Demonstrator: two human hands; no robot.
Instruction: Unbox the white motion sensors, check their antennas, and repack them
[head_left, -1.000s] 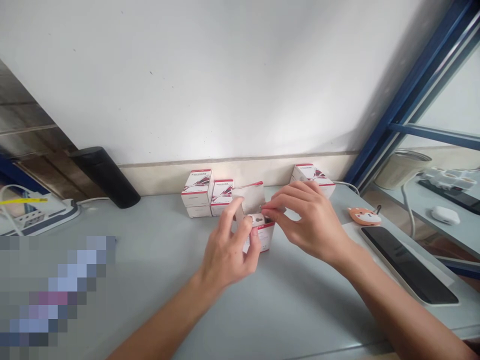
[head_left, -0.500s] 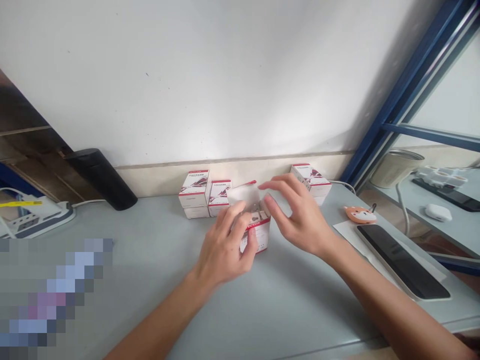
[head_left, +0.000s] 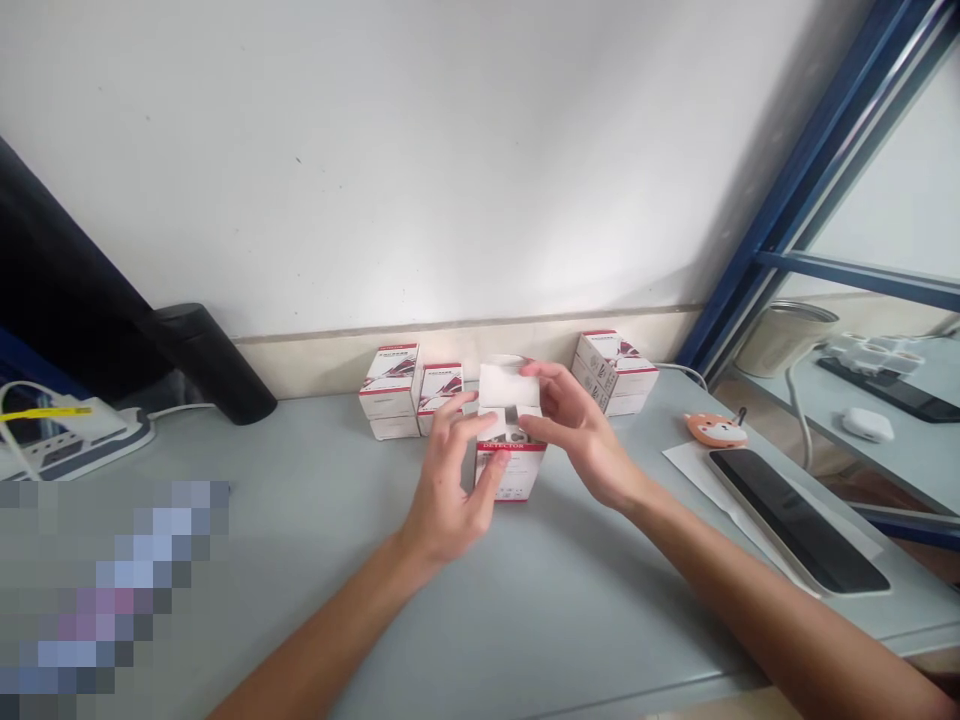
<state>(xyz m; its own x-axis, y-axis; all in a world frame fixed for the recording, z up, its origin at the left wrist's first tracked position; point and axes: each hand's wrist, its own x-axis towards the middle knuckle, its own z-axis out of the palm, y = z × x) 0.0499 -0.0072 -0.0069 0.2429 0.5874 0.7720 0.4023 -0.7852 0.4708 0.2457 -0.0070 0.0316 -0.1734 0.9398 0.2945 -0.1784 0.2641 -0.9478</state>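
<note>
A small white and red detector box (head_left: 508, 470) stands on the grey table (head_left: 300, 560) in front of me, its white top flap (head_left: 508, 386) folded partly over the opening. My left hand (head_left: 450, 480) grips the box's left side with thumb and fingers. On the right, my right hand (head_left: 577, 435) holds the box's upper edge, its fingers pressing on the flap. What lies inside the box is mostly hidden.
Three similar boxes sit by the wall: two at the left (head_left: 390, 390) (head_left: 439, 388) and one at the right (head_left: 611, 368). A black bottle (head_left: 210, 362) leans at the left. A phone (head_left: 795, 520), an orange figurine (head_left: 716, 430) and a power strip (head_left: 67, 432) are nearby.
The box's lid flap, upright a second ago, has come down over the opening. My right hand moved from the box's inside to the flap; the box now stands squarer to me.
</note>
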